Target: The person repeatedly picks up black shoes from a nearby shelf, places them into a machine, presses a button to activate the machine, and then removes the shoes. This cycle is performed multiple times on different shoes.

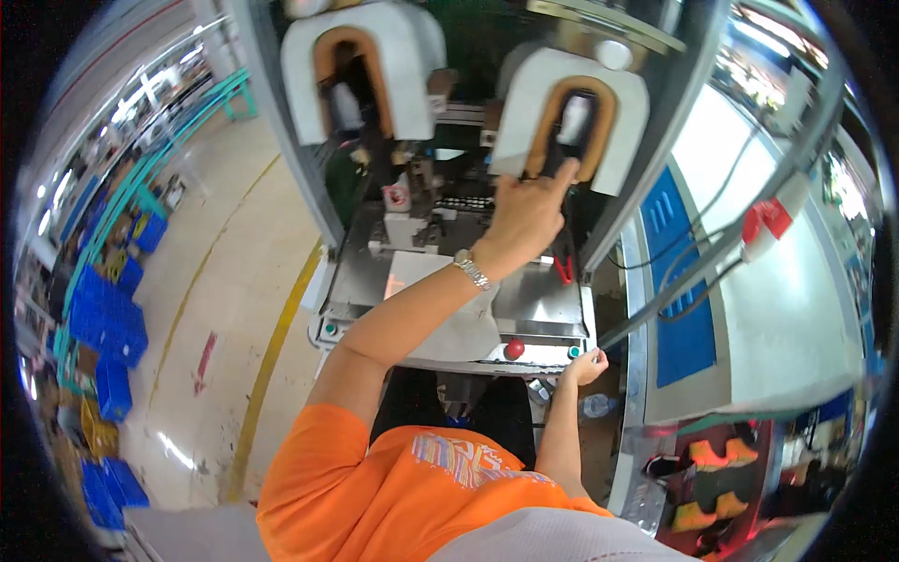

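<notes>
Head view: taking the red button on the machine's front edge as landmark, the dark shoe-like piece sits well beyond it and somewhat to its right, inside a tan horseshoe-shaped liner on a white pad. The left hand reaches past the button to that piece, index finger stretched out at its lower end, the other fingers loosely bent; blur hides whether it grips or only touches. Just right of the button, beside the green button, the right hand is half curled; whether it holds or presses anything I cannot tell. The piece looks light and pliable, likely a soft upper that would crease rather than break, its pale inner face perhaps slick; the lower end, facing the red button, seems the best place to pinch it.
</notes>
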`<action>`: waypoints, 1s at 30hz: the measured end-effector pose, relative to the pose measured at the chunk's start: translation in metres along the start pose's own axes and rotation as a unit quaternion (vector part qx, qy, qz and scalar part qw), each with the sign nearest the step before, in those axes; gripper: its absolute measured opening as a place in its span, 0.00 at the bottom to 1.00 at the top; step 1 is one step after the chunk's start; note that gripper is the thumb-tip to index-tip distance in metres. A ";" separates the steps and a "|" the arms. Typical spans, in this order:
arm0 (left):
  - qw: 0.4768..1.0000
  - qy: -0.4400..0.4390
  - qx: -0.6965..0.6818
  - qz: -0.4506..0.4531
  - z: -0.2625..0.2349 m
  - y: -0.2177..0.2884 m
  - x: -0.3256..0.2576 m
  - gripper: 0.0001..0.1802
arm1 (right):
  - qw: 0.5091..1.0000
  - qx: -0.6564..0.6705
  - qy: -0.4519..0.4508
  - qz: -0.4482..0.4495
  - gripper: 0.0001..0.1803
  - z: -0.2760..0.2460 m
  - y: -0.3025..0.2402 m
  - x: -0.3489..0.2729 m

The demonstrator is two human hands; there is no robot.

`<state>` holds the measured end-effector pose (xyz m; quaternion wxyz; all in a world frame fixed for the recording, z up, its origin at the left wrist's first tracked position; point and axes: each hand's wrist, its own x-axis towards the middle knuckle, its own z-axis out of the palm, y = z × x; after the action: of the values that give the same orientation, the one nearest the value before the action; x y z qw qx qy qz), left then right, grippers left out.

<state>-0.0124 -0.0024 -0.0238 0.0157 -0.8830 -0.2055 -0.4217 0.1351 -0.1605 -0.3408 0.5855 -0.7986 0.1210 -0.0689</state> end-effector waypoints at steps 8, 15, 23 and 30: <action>0.955 0.206 -0.153 -0.147 -0.119 -0.066 -0.061 0.10 | 0.972 0.054 0.038 -0.227 0.12 -0.006 -0.020 -0.010; 0.891 0.284 -0.232 -0.268 -0.123 -0.096 -0.121 0.06 | 0.743 0.330 -0.341 -0.472 0.14 -0.020 -0.290 -0.176; 0.920 0.197 -0.219 -0.258 -0.120 -0.098 -0.148 0.06 | 0.515 0.184 -0.145 -0.824 0.08 0.053 -0.461 -0.302; 0.921 0.247 -0.064 -0.293 -0.153 -0.149 -0.189 0.16 | 0.534 0.175 -0.272 -0.781 0.09 0.054 -0.449 -0.319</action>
<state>-0.2874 0.0373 -0.0892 -0.1148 -0.6501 -0.4175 -0.6244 -0.1074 0.1049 0.0801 0.4311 -0.4375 -0.7308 -0.2980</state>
